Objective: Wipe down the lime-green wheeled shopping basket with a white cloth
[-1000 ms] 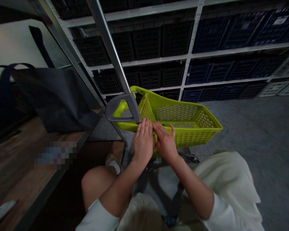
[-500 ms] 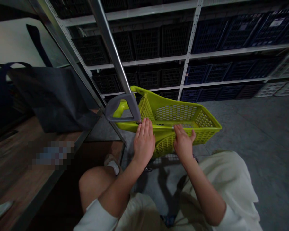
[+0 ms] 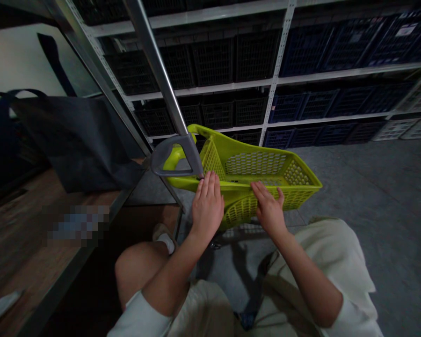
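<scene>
A yellow-green plastic shopping cart [image 3: 273, 188] with lattice sides stands in front of my knees. My left hand [image 3: 208, 201] lies on its near rim, fingers stretched out and close together, beside a grey loop-shaped handle piece [image 3: 157, 157]. Further right along the same rim, my right hand [image 3: 270, 208] rests with its fingertips over the edge and one finger apart from the others. Neither hand is wrapped round anything. A metal pole [image 3: 161, 70] runs down to the grey piece. The part of the cart's inside that shows holds nothing I can make out.
Behind the cart, white metal shelves [image 3: 231, 88] carry several dark crates [image 3: 213, 61] and blue crates [image 3: 305, 49]. To the left, a dark bag [image 3: 87, 140] stands on a wooden surface [image 3: 24, 220] with a metal edge. Grey floor [image 3: 382, 187] extends to the right.
My right hand has shifted slightly, its fingers now lying straighter over the rim. My left hand and the cart appear a little further left in view.
</scene>
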A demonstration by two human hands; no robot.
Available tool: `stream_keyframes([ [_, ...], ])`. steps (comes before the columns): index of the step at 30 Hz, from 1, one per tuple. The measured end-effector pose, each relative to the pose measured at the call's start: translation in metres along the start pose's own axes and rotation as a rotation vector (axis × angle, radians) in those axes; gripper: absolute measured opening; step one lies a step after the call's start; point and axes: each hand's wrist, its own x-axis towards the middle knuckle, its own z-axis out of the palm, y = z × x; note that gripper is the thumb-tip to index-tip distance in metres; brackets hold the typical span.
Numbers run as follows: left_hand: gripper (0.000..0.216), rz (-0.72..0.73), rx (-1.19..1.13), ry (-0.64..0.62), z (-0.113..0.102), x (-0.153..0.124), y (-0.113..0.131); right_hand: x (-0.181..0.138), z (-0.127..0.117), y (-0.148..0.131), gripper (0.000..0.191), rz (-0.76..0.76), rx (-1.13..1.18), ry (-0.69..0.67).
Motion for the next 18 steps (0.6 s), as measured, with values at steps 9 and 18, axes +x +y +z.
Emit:
stream_keyframes([
  [9,0.057,-0.001,0.010,0.025,0.007,0.000,0.001,0.025,0.002,-0.061,0.058,0.128,0.103,0.029],
  [18,0.056,0.003,-0.003,0.022,0.005,0.000,-0.001,0.021,0.000,-0.059,0.066,-0.075,0.067,-0.017],
])
